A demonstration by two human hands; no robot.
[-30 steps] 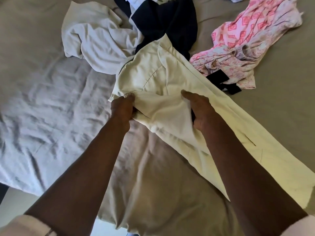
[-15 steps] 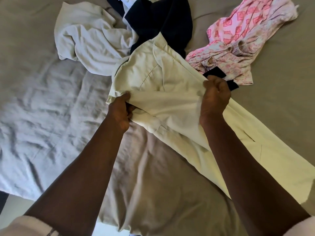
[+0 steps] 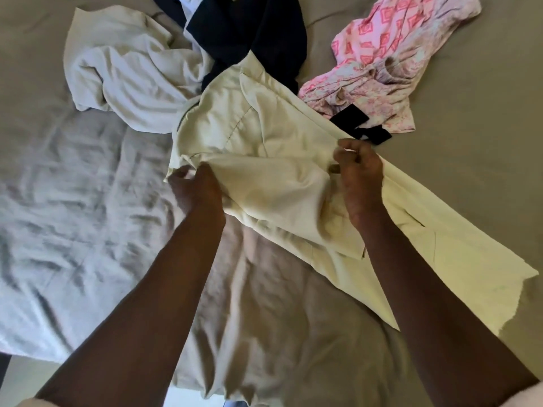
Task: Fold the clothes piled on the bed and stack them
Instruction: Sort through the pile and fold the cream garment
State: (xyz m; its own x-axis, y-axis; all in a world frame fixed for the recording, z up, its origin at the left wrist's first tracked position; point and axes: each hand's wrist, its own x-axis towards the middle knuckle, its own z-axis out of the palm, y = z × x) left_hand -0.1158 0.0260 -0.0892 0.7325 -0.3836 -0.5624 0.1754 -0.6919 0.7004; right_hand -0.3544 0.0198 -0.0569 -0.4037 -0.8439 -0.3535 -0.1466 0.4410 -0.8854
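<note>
Cream trousers [image 3: 264, 136] lie slantwise across the bed, from the middle down to the right edge. My left hand [image 3: 197, 192] grips a fold of them at their left side. My right hand [image 3: 357, 171] pinches the same cloth at the right, fingers curled. The cloth between the two hands is lifted and bunched. Behind them lie a crumpled off-white garment [image 3: 126, 74], a dark navy garment [image 3: 249, 27] and a pink patterned garment [image 3: 390, 54] with a black strap [image 3: 352, 120] beside it.
The bed [image 3: 470, 160] has a taupe sheet at the right and back. A wrinkled pale grey sheet [image 3: 58, 201] covers the left and hangs over the near edge. A strip of floor [image 3: 17, 377] shows at the bottom left.
My right hand moved from the middle of the trousers out to their right edge, then came slightly back toward me. The cloth between my hands has been pulled up and spread. My left hand held its place.
</note>
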